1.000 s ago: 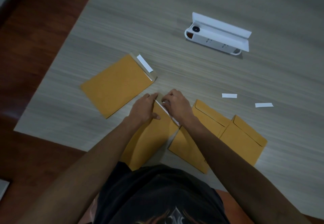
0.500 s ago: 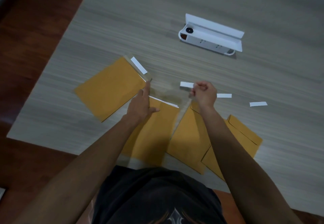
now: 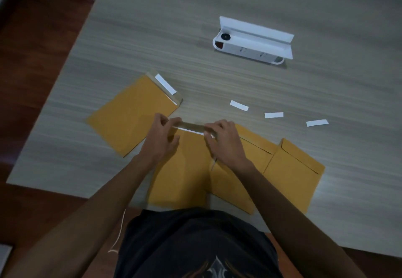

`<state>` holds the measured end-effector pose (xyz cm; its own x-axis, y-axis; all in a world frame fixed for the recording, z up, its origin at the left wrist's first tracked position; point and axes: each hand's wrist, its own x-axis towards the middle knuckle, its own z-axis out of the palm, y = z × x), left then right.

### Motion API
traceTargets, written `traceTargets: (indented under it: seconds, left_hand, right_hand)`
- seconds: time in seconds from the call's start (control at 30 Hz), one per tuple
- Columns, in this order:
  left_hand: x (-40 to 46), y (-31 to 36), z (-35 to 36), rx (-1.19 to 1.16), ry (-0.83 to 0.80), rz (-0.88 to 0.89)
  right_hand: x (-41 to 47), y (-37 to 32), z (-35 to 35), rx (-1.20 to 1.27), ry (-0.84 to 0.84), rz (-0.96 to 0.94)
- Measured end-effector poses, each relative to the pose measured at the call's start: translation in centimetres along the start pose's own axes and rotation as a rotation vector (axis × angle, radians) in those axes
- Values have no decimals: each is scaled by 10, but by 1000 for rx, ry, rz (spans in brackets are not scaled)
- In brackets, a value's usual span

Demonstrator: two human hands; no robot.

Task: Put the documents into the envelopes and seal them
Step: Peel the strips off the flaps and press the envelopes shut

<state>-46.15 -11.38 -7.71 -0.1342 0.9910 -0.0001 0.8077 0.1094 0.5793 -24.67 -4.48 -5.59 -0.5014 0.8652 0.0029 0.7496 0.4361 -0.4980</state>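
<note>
A yellow envelope (image 3: 185, 169) lies right in front of me, its flap (image 3: 191, 126) at the far edge with a white document edge showing beneath. My left hand (image 3: 161, 138) pinches the flap's left end and my right hand (image 3: 224, 140) pinches its right end. Another yellow envelope (image 3: 130, 114) lies to the left, its flap open with a white strip (image 3: 165, 84) on it. Two more yellow envelopes (image 3: 258, 147) (image 3: 293, 169) with flaps folded down lie to the right, partly under my right forearm.
Three white peeled strips (image 3: 238, 105) (image 3: 273, 115) (image 3: 317, 122) lie on the grey wood-grain table (image 3: 217, 82) beyond the envelopes. A white open box (image 3: 253, 42) sits farther back. The table's left edge borders a dark red floor (image 3: 32, 60).
My right hand dropped the peeled strip on the table beside the other two and came back to the flap. Both hands now hold the flap's ends.
</note>
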Motion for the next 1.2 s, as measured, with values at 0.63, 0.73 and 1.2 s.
traceTargets:
  seconds: [0.63, 0.73, 1.2]
  left_hand:
    - [-10, -12, 1, 113, 41, 278]
    - [-13, -11, 1, 138, 44, 284]
    - [-25, -13, 15, 272, -51, 401]
  right_hand:
    - [-30, -2, 27, -185, -20, -157]
    - [-36, -6, 30, -222, -23, -138]
    - [-35, -9, 34, -314, -14, -162]
